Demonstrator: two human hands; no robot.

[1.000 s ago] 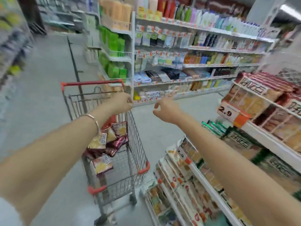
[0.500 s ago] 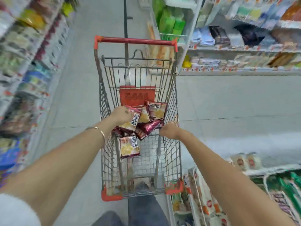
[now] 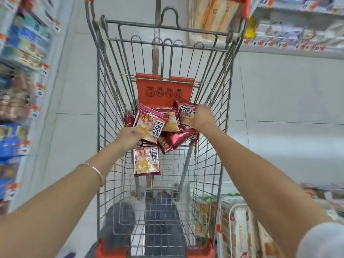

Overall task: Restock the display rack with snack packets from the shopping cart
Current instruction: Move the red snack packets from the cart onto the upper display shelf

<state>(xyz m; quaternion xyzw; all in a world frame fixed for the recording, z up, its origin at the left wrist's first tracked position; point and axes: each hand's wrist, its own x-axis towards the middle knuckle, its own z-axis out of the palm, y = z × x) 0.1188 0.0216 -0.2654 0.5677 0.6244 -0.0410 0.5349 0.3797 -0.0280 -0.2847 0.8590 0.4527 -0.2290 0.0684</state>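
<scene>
Pick-up step: my left hand [image 3: 128, 135] grips a packet [image 3: 149, 127], right hand [image 3: 203, 118] grips a second packet [image 3: 186, 114] in the cart [image 3: 101, 94]; next I lift both to the rack [image 3: 235, 218].

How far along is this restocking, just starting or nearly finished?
Done: unclear, the display rack barely shows. In hand: the left hand grips a front packet; the right hand touches a rear packet, grip blurred. Left: a pile of snack packets in the shopping cart.
</scene>
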